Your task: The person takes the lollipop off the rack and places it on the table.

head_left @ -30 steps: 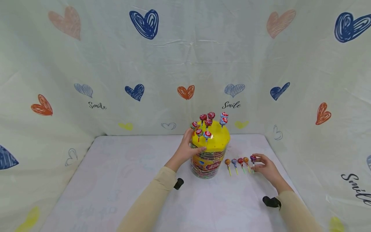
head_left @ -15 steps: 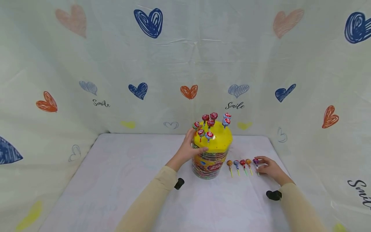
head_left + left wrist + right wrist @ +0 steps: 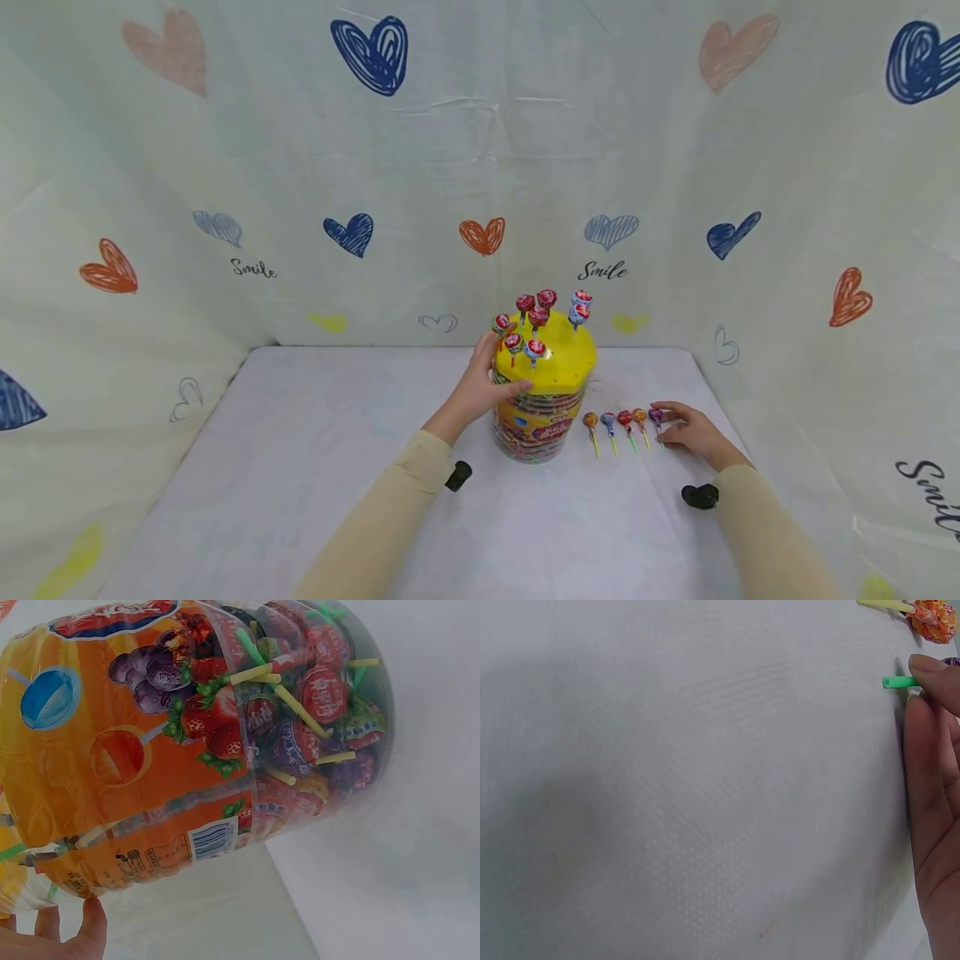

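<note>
In the head view my left hand [image 3: 480,387] grips the yellow lid [image 3: 558,367] of a clear candy jar [image 3: 531,429], thumb in front and fingers round its left side. The left wrist view shows the jar's orange label [image 3: 127,742], wrapped lollipops through the clear wall and fingertips at the lid end. My right hand [image 3: 693,432] pinches a purple-wrapped lollipop [image 3: 657,415] at the right end of a row on the table. In the right wrist view, thumb and finger hold its green stick [image 3: 900,682] close over the cloth; most of the wrapped head is hidden.
An orange lollipop [image 3: 591,419], a blue one [image 3: 607,419], a red one [image 3: 625,417] and another orange one [image 3: 639,414] lie side by side right of the jar. Several lollipops, such as this light blue one [image 3: 578,313], stand upright in the lid. A heart-printed curtain [image 3: 405,167] backs the white table [image 3: 337,417].
The purple lollipop has come slightly down and nearer, its head now level with the row. My left hand stays on the jar. The head view has shifted slightly.
</note>
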`<state>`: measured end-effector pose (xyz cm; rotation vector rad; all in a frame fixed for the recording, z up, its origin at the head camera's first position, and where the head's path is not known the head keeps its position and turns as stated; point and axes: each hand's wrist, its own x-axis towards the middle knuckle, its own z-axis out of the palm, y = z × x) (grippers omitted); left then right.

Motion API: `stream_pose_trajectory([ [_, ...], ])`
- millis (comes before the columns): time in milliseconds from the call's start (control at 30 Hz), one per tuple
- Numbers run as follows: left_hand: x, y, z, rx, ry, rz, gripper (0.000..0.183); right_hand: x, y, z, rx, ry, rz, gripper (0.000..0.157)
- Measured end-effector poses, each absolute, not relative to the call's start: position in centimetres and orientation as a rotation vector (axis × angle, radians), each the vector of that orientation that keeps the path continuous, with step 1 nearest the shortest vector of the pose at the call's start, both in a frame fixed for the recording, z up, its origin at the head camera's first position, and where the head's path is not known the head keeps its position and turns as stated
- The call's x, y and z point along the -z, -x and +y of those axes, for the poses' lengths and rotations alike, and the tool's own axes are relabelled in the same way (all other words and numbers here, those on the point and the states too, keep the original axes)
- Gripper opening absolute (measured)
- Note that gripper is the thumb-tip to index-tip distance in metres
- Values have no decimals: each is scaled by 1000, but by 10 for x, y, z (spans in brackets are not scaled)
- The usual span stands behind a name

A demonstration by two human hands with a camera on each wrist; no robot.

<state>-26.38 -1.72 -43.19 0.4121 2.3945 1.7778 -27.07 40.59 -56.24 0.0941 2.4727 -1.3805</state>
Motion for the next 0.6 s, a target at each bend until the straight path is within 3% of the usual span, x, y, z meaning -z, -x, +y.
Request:
stream_pose_trajectory([
  [600, 435, 265, -18, -1808, -465, 2373, 87, 560, 266, 403, 1329, -127, 2518, 67],
])
